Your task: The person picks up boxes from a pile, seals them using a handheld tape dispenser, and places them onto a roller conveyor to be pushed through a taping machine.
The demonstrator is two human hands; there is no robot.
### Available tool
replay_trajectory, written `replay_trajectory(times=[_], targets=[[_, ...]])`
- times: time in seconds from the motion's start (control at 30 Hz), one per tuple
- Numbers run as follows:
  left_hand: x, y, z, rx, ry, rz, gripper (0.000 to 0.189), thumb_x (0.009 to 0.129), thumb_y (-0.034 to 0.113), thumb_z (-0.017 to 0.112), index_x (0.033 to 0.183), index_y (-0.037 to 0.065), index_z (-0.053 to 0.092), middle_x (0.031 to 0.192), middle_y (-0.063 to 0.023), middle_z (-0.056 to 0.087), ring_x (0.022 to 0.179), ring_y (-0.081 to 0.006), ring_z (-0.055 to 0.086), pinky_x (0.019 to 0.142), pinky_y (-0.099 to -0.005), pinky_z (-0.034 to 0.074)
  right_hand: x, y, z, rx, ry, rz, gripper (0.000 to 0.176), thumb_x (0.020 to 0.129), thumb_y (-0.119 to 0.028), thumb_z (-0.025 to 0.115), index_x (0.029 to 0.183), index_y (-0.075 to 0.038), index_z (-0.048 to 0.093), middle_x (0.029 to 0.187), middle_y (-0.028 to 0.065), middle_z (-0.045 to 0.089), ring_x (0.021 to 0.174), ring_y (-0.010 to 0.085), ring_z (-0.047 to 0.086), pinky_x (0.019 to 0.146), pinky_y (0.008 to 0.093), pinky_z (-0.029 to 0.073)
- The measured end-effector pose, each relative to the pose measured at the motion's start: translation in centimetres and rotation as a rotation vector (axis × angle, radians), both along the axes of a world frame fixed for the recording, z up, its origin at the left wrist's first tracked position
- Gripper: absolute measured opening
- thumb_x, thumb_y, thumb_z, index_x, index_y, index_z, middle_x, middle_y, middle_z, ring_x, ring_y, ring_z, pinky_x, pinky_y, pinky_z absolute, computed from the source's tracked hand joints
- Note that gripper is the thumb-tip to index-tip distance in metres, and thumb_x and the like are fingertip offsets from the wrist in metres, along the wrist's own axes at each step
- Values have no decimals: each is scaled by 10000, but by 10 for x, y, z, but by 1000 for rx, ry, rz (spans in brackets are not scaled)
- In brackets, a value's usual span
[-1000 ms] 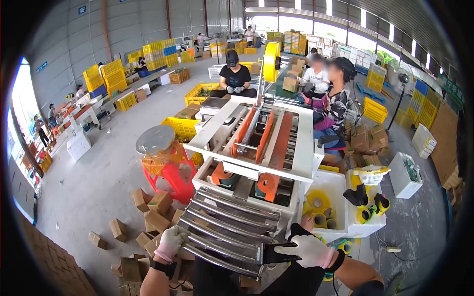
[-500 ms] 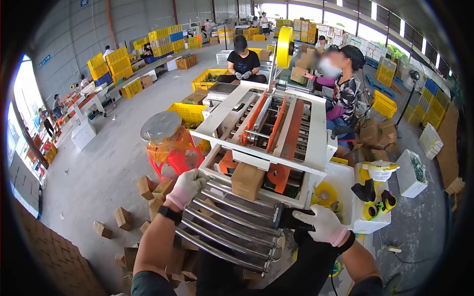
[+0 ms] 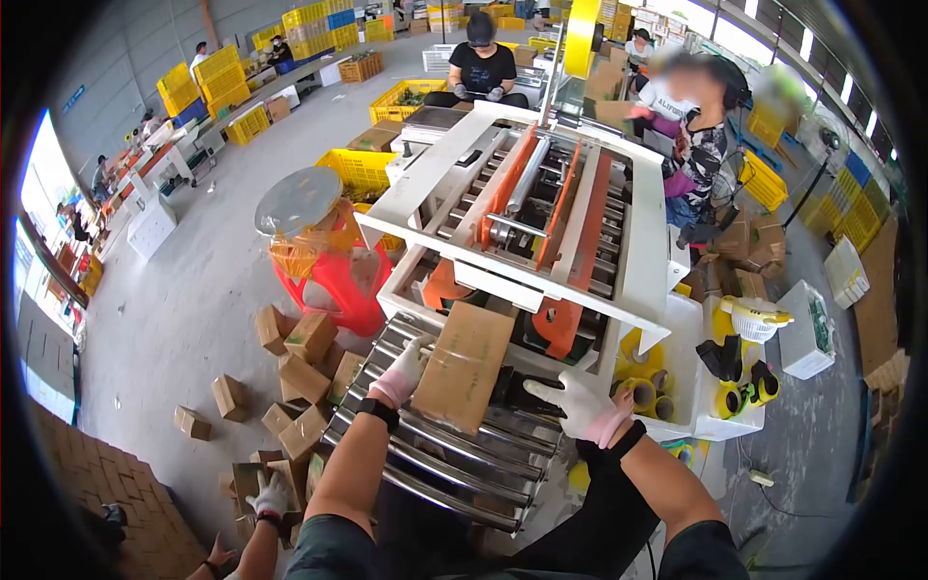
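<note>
A taped brown cardboard box (image 3: pixel 465 367) lies on the curved metal rollers (image 3: pixel 454 464), just in front of the white sealing machine (image 3: pixel 503 269). Against the left side of this box is my left hand (image 3: pixel 406 372), in a white glove; its fingers are partly hidden beside the box. My right hand (image 3: pixel 583 404), also gloved, is to the right of the box with its fingers round a black handheld tool (image 3: pixel 532 391).
Several small boxes (image 3: pixel 307 377) lie on the floor at left, where another person's gloved hand (image 3: pixel 271 495) reaches in. A red stool (image 3: pixel 333 280) stands left of the machine. Tape rolls (image 3: pixel 662 382) sit at right. Co-workers (image 3: pixel 478 72) are beyond the machine.
The box has come out of the machine onto the rollers. My left hand has moved right to its side. Another person's hands have appeared at lower left, and the view has shifted.
</note>
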State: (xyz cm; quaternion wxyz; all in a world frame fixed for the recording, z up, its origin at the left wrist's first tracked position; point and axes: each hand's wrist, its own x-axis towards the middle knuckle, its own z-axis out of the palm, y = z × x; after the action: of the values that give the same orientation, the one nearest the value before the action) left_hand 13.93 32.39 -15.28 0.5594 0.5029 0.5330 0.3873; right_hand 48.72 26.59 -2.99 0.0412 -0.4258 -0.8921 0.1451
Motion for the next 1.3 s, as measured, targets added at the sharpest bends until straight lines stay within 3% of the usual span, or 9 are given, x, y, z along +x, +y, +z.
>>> replay_trajectory(times=[0.17,0.23,0.27,0.33,0.4,0.53,0.87,1.13,1.3], targets=[[-31,-69,-16,68,418,-90,422,886,229,661,1241,19,573,1092,-192,670,1030,-292,652,876,-363,508,-16,-52,-3,-62,42,79,783,720,-9,590,1410,-367,501,901,182,548,792,360,617,685,428,518],[-36,-87,29,-89,675,-241,490,882,319,622,1262,12,584,1188,-280,629,1129,-362,616,891,-400,510,-25,-75,2,-113,-25,94,769,726,-24,604,1405,-369,505,911,181,548,786,346,614,671,429,512],[-44,-91,38,-160,862,-106,581,884,350,627,1329,-6,520,1150,-270,647,1094,-363,637,893,-416,515,-27,-82,2,-103,-27,105,759,730,-31,609,1402,-369,509,912,179,548,783,339,612,666,429,509],[-43,-108,83,7,608,171,654,883,405,666,1376,25,467,1086,-192,681,998,-297,657,829,-409,519,-32,-93,0,-60,11,112,738,738,-41,618,1394,-365,517,910,172,546,780,328,609,661,430,504],[5,-138,151,124,779,114,872,817,517,711,1450,27,365,1278,-294,548,1170,-397,570,916,-424,493,-35,-101,-1,-7,79,116,717,746,-49,624,1385,-359,525,903,164,544,779,321,606,660,433,501],[85,-167,171,-58,1323,-76,1084,739,737,628,1519,70,277,1554,-309,159,1433,-479,191,1067,-643,285,-36,-106,-2,52,87,114,679,748,-61,639,1358,-345,549,900,154,551,794,325,619,686,434,514],[81,-167,157,5,1308,-66,906,846,632,551,1521,88,287,1557,-289,181,1415,-443,247,1084,-588,297,8,-122,32,54,150,40,687,677,-37,671,1296,-327,610,821,145,520,701,337,595,629,431,492],[83,-161,155,2,1293,30,933,753,590,663,1491,125,333,1551,-226,211,1360,-405,320,1023,-534,395,-49,-91,36,-297,-72,46,736,789,-91,586,1454,-365,428,994,199,580,963,373,628,808,442,518],[79,-161,160,77,1287,37,971,679,551,743,1470,135,363,1534,-213,265,1329,-424,369,1028,-534,393,-51,-100,-1,-313,114,86,693,776,-151,619,1444,-244,460,951,231,641,872,401,634,809,468,497]])
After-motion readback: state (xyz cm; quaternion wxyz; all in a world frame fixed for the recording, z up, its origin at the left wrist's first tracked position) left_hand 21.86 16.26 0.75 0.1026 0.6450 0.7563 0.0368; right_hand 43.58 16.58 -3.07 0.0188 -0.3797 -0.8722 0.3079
